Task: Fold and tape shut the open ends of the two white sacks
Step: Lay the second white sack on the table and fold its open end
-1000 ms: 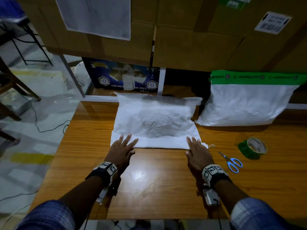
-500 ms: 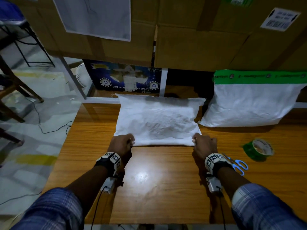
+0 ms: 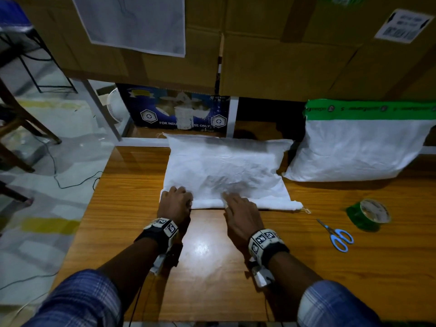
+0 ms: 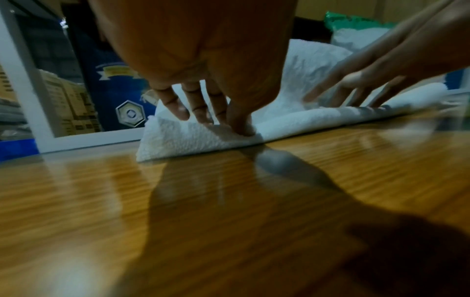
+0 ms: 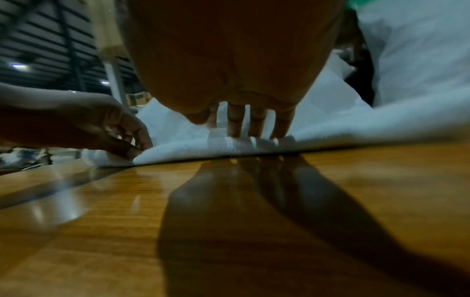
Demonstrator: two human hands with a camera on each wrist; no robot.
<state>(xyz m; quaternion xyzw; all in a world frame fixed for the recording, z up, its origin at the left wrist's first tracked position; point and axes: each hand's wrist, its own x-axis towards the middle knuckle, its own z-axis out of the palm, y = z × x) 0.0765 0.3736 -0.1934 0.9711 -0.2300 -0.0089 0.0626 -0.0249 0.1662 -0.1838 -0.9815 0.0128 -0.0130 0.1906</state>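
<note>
Sack (image 3: 224, 171) — fold step: left hand (image 3: 175, 204) pinches folded near edge, right hand (image 3: 240, 213) presses flat; next — tape (image 3: 368, 217), right surface edge.

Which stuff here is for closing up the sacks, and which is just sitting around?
For the job: near sack, taped sack, green tape roll, scissors, left hand, right hand.

Just around: cardboard boxes, blue box, fan.
</note>
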